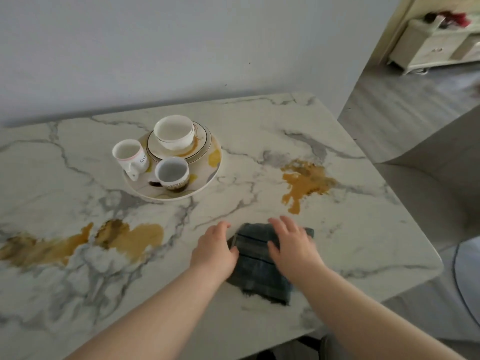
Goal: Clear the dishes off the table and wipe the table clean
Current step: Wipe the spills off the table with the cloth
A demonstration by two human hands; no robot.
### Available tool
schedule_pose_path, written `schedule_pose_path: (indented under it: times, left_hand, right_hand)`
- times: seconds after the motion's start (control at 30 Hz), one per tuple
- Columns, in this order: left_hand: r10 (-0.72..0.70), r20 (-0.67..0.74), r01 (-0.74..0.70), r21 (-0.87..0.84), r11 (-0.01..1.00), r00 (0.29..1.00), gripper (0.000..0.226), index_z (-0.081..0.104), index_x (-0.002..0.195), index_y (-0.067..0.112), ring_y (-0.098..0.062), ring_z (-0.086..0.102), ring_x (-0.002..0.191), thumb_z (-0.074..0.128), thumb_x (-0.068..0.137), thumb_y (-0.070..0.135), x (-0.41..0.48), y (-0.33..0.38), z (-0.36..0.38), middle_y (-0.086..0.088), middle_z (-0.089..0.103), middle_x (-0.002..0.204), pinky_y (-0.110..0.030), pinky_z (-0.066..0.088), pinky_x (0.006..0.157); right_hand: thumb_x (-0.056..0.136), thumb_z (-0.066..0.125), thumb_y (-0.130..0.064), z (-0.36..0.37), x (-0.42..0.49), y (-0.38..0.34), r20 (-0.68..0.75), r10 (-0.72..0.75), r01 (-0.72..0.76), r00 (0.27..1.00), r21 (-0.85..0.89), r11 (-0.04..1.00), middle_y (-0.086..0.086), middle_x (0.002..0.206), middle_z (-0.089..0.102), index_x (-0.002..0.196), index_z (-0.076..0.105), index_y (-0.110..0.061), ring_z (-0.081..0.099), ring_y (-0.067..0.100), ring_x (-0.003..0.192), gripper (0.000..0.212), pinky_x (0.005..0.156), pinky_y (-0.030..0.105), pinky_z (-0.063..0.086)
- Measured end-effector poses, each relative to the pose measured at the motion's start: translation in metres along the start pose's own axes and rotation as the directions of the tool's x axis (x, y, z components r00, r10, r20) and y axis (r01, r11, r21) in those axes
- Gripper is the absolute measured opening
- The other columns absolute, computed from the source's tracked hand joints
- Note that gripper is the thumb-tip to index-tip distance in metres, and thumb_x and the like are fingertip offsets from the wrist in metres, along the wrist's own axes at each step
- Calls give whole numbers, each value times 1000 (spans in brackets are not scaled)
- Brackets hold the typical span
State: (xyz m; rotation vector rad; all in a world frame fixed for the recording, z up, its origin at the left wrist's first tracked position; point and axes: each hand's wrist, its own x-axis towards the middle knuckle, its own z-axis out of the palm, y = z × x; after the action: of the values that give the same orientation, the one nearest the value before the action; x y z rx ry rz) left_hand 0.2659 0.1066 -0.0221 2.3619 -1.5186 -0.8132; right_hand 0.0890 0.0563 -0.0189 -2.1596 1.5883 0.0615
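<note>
Marble-patterned worktop point(337, 242), smooth, glossy and grey-veined, set against a plain pale wall. A folded dark blue-grey cloth point(255, 258) lies between and under the hands. The right hand point(292, 245) rests flat on it with fingers spread. The left hand point(215, 252) sits at its left edge with fingers loosely bent and thumb touching the fold, and no grip is evident. The cloth appears soft, light and limp with a fringed near edge, so it is probably best pressed under a flat palm or gathered at the fold. Ahead and to the left of the hands, well apart from them, a large round plate point(202, 181) carries a small rimmed plate point(200, 149) with a white bowl point(173, 133) on it, a white mug point(129, 156) and a shorter cup point(172, 174). These glazed pieces are likely hard, slippery and breakable, and the stack is probably best lifted by the large plate's rim with both hands. One ochre spill point(304, 183) lies ahead of the right hand. Another ochre smear point(130, 236) lies left of the left hand.
</note>
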Motion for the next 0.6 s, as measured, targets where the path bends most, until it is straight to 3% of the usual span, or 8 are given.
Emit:
schedule_pose_path:
  times: [0.03,0.1,0.17,0.27,0.33,0.37,0.47,0.6]
  left_hand:
    - [137,-7,-137,50,989,991,55,39,140,27,-20,44,129,56,88,30,-2,-1,5,1,42,145,-32,36,106]
    - [371,133,-390,171,905,919,62,26,149,25,-16,26,143,49,92,32,-7,-3,19,3,24,158,-28,22,115]
    - [404,294,-483,286,827,866,68,0,154,23,-12,-2,149,36,98,37,-11,-7,38,6,-7,162,-31,3,121]
    - [361,282,-449,381,808,889,66,-22,146,24,-8,-21,144,5,94,52,-6,-11,58,9,-28,155,-35,-9,119]
    - [384,150,-411,387,825,911,73,-15,147,24,-7,-11,145,-8,81,56,0,-11,64,8,-25,153,-32,-6,118]
    - [370,99,-379,386,841,924,76,-12,147,24,-9,-8,145,-11,78,57,7,-9,70,8,-26,152,-31,-5,116]
    - [226,98,-246,322,914,969,86,-30,138,27,-11,-27,139,-40,62,66,32,2,75,12,-41,141,-31,-16,112]
    - [108,55,-119,282,952,993,84,-28,142,29,-4,-28,139,-27,65,63,79,32,69,12,-37,148,-32,-12,117]
  right_hand:
    - [95,43,-47,17,-8,-4,20,-36,37,999,-35,999,-3,162,9,151,15,-36,11,24,148,63,118,46,19]
    - [92,37,-57,48,-19,-6,82,-46,55,996,-111,992,-7,161,-16,153,-5,-36,-14,24,149,77,119,48,0]
    - [89,34,-60,70,-27,-2,86,-26,41,996,-174,984,-5,158,-23,153,-10,-33,-16,28,148,81,117,47,-8]
    - [81,45,-59,79,-26,4,55,-20,30,998,-194,980,1,160,20,152,27,-26,27,34,143,81,111,48,10]
    - [80,47,-58,77,-14,6,36,-68,74,997,-212,974,1,155,34,148,37,-25,37,33,139,77,106,50,18]
    - [81,46,-58,74,-4,11,30,-104,108,994,-219,970,0,155,35,148,38,-25,37,32,139,75,106,50,18]
    - [84,43,-58,58,34,20,60,-200,209,978,-242,948,-3,157,30,149,34,-28,33,31,141,72,109,49,15]
    - [94,22,-58,27,93,36,111,-309,326,944,-203,923,-13,160,-12,153,1,-39,-16,19,146,65,118,47,-10]
